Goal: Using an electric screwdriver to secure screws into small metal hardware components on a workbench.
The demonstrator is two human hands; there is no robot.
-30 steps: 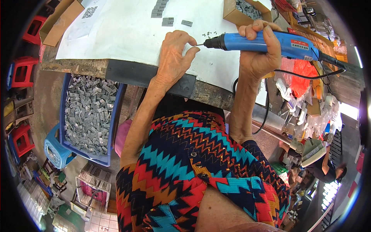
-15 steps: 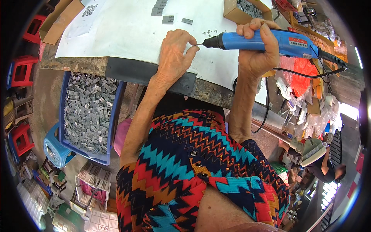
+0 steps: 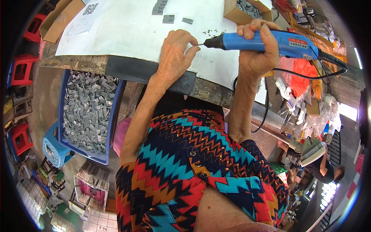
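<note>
My right hand (image 3: 258, 48) is wrapped round a blue electric screwdriver (image 3: 234, 41), held level with its thin bit pointing left. The bit's tip reaches the fingers of my left hand (image 3: 176, 50), which is closed in a pinch above the white-covered table. Whatever those fingers hold is hidden behind them. Beyond my hands lie several small grey blocks (image 3: 168, 19), and a single grey block (image 3: 188, 20) sits apart from them. A scatter of tiny dark screw-like pieces (image 3: 210, 32) rests on the white sheet near the screwdriver's nose.
Left of my knees, a blue crate (image 3: 62, 108) is filled with grey blocks. A cardboard box (image 3: 233, 14) of grey parts stands at the far right. The black cable (image 3: 328, 75) loops below the screwdriver. Red stools (image 3: 24, 71) stand at left; another person (image 3: 326, 170) is at lower right.
Almost nothing differs. Both hands and the screwdriver keep their places, with the bit still at my left fingertips; the view has shifted very slightly.
</note>
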